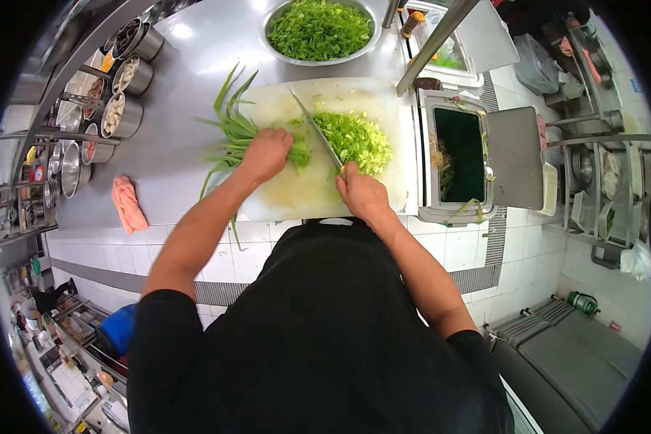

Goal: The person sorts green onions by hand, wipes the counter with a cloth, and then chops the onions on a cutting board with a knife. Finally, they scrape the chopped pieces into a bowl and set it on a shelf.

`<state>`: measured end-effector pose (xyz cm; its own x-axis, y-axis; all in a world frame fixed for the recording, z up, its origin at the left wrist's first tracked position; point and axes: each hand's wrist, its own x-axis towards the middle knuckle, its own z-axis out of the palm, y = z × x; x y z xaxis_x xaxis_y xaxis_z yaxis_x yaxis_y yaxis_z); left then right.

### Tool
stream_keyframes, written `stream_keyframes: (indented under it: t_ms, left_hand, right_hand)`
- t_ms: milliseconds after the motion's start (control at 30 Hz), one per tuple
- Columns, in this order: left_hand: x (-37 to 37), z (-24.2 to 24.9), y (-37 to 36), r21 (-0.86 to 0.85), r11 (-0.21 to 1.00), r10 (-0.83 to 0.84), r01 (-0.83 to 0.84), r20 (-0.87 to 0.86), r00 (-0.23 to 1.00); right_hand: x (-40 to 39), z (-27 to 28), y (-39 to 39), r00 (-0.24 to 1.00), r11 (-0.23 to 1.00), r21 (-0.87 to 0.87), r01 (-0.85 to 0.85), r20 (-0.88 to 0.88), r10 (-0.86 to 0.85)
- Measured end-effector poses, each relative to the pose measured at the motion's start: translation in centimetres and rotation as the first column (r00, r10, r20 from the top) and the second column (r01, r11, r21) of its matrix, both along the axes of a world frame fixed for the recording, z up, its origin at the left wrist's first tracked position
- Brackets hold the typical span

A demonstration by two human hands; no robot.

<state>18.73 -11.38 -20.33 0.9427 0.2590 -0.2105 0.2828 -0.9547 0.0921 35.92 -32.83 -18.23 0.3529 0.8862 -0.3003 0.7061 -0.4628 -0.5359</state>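
Note:
My left hand (pixel 269 155) is closed over a bunch of green onions (pixel 235 134), whose long leaves fan out to the left past the board's edge. In my right hand (pixel 361 190) is the handle of a knife (pixel 316 129), its long blade pointing up and to the left. Chopped green onions (pixel 354 141) lie heaped to the right of the blade, pale at the far side and darker green near the knife. Everything rests on a white cutting board (pixel 278 202). The cut ends by my left hand are partly hidden by its fingers.
A metal bowl (pixel 374 42) heaped with chopped greens stands behind the board. On the right is an open bin (pixel 428 210) with scraps on its rim. A pink cloth (pixel 128 205) lies at the left; metal containers (pixel 126 116) line the counter's left side. A metal post (pixel 437 47) slants nearby.

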Motion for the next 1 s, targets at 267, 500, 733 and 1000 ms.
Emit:
stream_keyframes:
  t_ms: [267, 500, 733, 1000]
  left_hand:
    - [-0.5, -0.7, -4.2, -0.124, 0.934, 0.353, -0.335, 0.457, 0.816]
    - [0.3, -3.5, -3.8, -0.055, 0.877, 0.457, -0.478, 0.402, 0.793]
    - [-0.1, -1.3, -4.9, -0.15, 0.901, 0.425, -0.407, 0.491, 0.76]
    - [0.0, -3.1, -5.2, -0.059, 0.905, 0.407, -0.421, 0.404, 0.819]
  right_hand:
    - [0.3, 0.4, 0.0, 1.0, 1.0, 0.029, -0.008, -0.01, 0.008]
    - [0.3, 0.3, 0.2, 1.0, 1.0, 0.001, -0.019, 0.001, 0.019]
    - [0.4, 0.3, 0.4, 1.0, 1.0, -0.008, -0.02, -0.008, 0.02]
    - [0.4, 0.4, 0.2, 1.0, 0.999, -0.027, -0.024, 0.002, 0.024]
